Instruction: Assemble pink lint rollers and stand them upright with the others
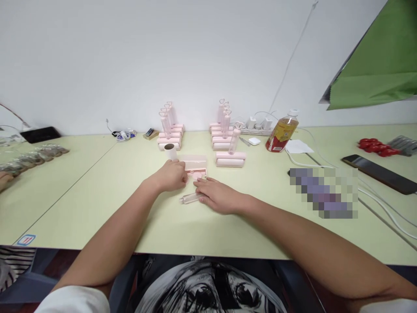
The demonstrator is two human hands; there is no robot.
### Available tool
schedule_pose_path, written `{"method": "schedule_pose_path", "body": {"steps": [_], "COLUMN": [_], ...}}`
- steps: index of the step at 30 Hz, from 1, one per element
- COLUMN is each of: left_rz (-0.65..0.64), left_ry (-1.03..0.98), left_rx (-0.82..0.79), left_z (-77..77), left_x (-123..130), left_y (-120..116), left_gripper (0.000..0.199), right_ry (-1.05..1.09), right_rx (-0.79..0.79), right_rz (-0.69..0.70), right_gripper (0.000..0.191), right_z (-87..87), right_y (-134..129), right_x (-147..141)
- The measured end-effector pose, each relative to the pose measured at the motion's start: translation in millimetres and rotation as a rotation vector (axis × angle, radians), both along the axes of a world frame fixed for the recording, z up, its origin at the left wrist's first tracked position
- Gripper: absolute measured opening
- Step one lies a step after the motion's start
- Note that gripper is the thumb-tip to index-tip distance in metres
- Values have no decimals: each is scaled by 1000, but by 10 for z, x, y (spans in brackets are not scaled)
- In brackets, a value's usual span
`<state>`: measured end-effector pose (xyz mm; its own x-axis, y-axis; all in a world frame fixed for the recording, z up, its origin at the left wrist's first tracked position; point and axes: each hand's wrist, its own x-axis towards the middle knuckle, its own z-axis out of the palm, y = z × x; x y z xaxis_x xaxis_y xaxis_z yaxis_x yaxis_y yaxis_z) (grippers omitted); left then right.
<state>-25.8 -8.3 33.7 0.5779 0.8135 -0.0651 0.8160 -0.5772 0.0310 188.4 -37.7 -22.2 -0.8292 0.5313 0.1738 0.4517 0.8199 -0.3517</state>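
An open pink case (194,161) lies in front of me, its lid tilted back toward the wall. My left hand (172,175) is at the case's left side with its fingers curled together; what they hold, if anything, is hidden. My right hand (216,194) reaches the front right of the case, fingers spread near a round pink piece (197,175). A clear tube (190,198) lies on the table, its right end under my right hand. Just behind my left hand stands a white roll (170,151).
Pink cases with upright clear tubes stand in two groups, left (169,141) and right (230,159). Behind right are a drink bottle (282,131), a power strip (254,131) and cables. A black phone (379,174) and red items (378,146) lie farther right. Another person's hand (4,179) shows far left.
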Motion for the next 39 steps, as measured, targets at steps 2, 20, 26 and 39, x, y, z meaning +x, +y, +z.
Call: {"method": "schedule_pose_path", "body": {"steps": [2, 20, 26, 39], "left_rz": [2, -12, -53, -30], "left_ry": [25, -34, -492, -903], "left_rx": [20, 139, 24, -433], "left_z": [-12, -133, -90, 29], "left_x": [40, 17, -15, -112], "left_y": [-20, 113, 78, 7], "left_gripper": [17, 26, 36, 35], "right_ry": [1, 64, 135, 602], "right_rx": [-1, -37, -40, -427], "right_rz": [0, 3, -20, -523], "right_gripper": [18, 15, 17, 34], "right_z": [-9, -13, -19, 73], "right_y": [5, 23, 13, 21], "right_x": [0, -2, 1, 83]}}
